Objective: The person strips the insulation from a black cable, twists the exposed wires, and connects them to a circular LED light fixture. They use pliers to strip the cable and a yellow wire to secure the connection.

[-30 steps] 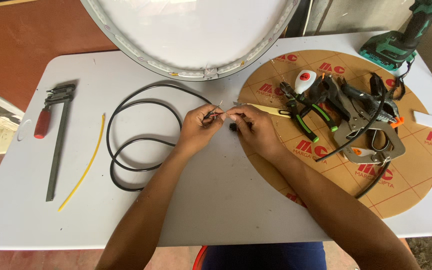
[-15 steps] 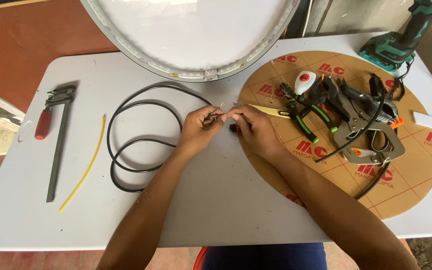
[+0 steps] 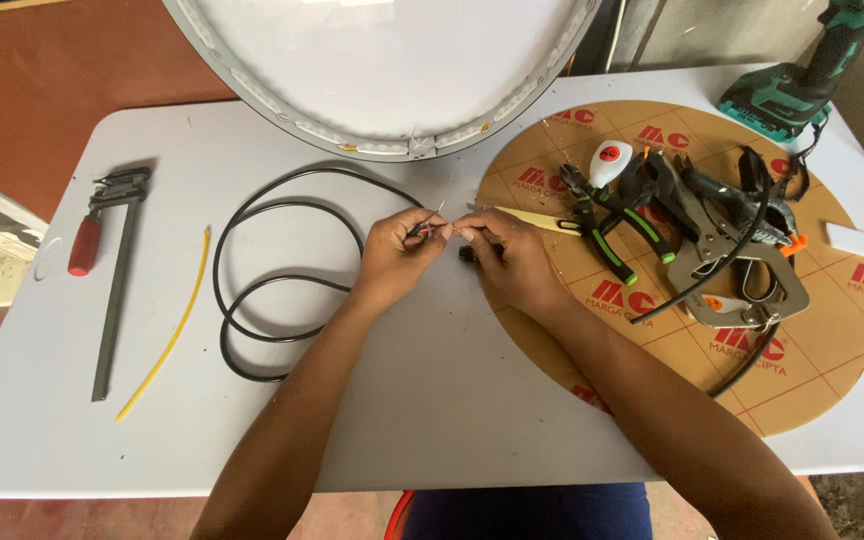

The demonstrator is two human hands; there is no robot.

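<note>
A white table (image 3: 512,440) stands on a reddish-brown floor (image 3: 42,70).

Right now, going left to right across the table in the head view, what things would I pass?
Bar clamp with red handle → yellow strip → coiled black cable → left hand → right hand → green-handled pliers → locking clamp → green power drill.

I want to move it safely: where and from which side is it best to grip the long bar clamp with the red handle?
Probably grip the long bar clamp at its bare steel bar, mid-length, from above. It lies flat, with open white table on both sides.
</note>
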